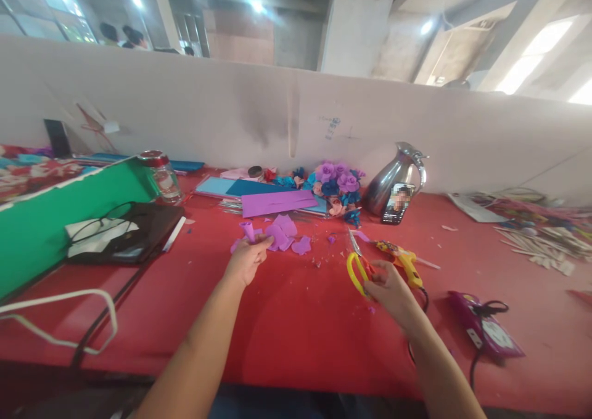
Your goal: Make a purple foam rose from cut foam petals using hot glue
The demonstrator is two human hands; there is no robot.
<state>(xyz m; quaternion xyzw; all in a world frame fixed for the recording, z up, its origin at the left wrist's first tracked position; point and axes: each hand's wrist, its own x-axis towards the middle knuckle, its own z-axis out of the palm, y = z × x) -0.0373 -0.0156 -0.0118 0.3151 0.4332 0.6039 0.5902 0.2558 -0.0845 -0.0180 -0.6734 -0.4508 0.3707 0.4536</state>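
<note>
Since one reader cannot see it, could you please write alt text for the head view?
The left hand holds a rolled purple piece and the right hand touches scissors over a red table with flowers and a glue gun.

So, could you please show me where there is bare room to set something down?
Bare red tabletop lies between the forearms, nearer than the scissors, and between the dark case and left hand. It is crowded farther back, with purple pieces, paper sheets and flowers.
</note>
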